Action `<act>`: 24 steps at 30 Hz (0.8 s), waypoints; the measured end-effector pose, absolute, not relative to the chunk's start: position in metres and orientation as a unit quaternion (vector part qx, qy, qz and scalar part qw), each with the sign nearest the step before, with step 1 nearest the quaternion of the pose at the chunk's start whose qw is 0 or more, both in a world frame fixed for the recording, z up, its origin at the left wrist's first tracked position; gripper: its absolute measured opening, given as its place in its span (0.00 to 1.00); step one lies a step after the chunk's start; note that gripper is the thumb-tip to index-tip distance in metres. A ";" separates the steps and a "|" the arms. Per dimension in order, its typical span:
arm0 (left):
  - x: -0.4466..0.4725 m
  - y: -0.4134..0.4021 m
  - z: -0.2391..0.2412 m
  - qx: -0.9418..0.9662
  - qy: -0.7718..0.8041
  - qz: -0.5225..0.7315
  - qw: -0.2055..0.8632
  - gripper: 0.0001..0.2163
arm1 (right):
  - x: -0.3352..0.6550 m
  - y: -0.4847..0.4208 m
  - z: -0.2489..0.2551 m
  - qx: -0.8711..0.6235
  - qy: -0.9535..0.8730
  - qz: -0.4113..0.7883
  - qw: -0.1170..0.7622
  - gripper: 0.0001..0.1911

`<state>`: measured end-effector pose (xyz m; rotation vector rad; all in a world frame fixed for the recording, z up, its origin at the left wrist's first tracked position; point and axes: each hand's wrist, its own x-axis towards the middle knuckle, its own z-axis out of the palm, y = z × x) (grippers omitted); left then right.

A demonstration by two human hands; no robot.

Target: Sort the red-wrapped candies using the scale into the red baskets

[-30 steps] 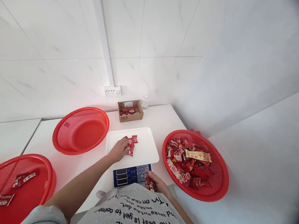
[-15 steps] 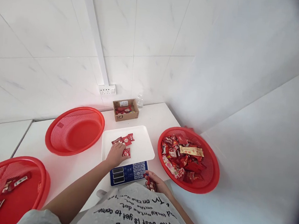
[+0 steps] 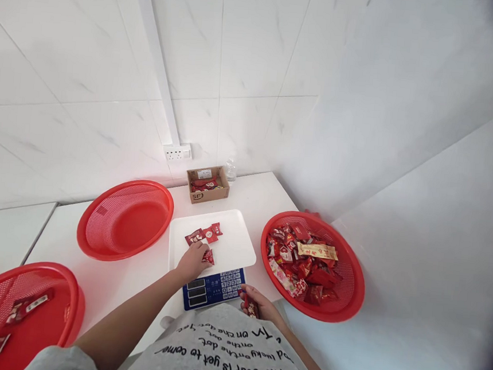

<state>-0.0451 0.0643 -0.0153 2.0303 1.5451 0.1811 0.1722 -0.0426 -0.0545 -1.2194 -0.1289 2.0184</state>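
My left hand [image 3: 193, 262] is over the front of the white weighing tray [image 3: 236, 244], its fingers closed around a small red candy packet [image 3: 209, 257]. Farther back on the tray lie several more red packets [image 3: 210, 235], touching or overlapping. Close to my shirt, my right hand [image 3: 264, 304] grips a dark red candy packet [image 3: 252, 308], partly hidden by the fingers. Between the hands shows the scale's blue keypad panel [image 3: 214, 289].
A red basket [image 3: 351, 292] heaped with wrapped sweets stands on the right. Another red basket [image 3: 139, 222] is at back left, and a third [image 3: 72, 308] at front left holds a few packets. A cardboard box [image 3: 211, 195] of packets sits by the wall near a clear bottle [image 3: 231, 170].
My left hand's fingers have drawn in around the near packet on the tray. My right hand stays in place with its packet. The view has shifted slightly.
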 end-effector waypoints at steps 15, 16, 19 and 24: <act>-0.070 0.060 -0.010 0.521 0.622 0.217 0.542 0.15 | 0.167 -0.043 -0.051 -0.478 -0.043 0.791 0.378 0.12; -0.070 0.060 -0.009 0.516 0.628 0.219 0.540 0.16 | 0.166 -0.043 -0.051 -0.478 -0.046 0.792 0.377 0.12; -0.067 0.062 -0.007 0.560 0.657 0.186 0.468 0.18 | 0.165 -0.042 -0.054 -0.478 -0.052 0.793 0.374 0.12; -0.047 0.075 -0.006 0.686 0.652 0.089 0.311 0.12 | 0.163 -0.044 -0.060 -0.487 -0.042 0.785 0.379 0.14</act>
